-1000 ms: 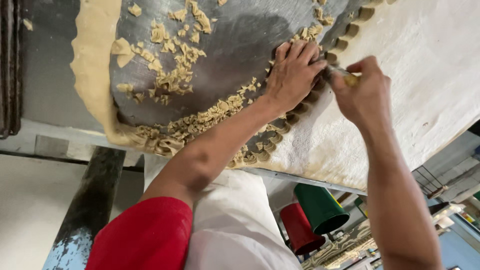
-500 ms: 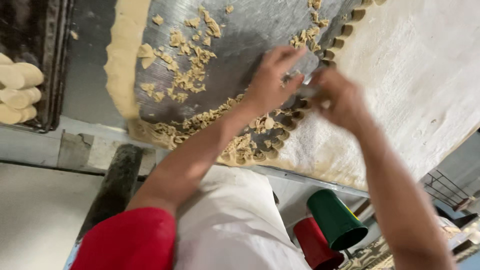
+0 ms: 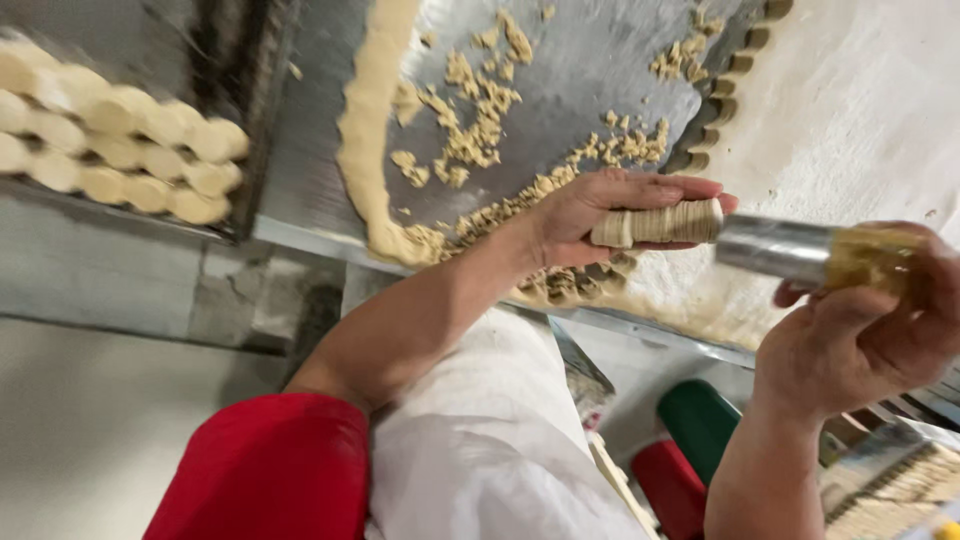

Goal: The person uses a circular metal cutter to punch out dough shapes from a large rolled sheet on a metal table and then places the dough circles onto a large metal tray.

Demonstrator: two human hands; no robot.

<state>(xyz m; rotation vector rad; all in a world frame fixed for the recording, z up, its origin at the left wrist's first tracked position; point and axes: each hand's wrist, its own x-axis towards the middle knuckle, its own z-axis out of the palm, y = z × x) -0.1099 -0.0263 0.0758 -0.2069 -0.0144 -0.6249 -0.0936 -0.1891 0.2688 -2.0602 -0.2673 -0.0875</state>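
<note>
Pulling dough stack from cutter tube, both hands

dough stack left of cutter tube

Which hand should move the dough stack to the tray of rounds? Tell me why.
Probably the left. The left hand grips the stack of dough discs at the mouth of the metal tube cutter, and the tray of rounds lies on its side. The right hand holds the cutter.

dough stack: pale, ribbed, horizontal; metal tube cutter: shiny, horizontal, touching stack
</note>
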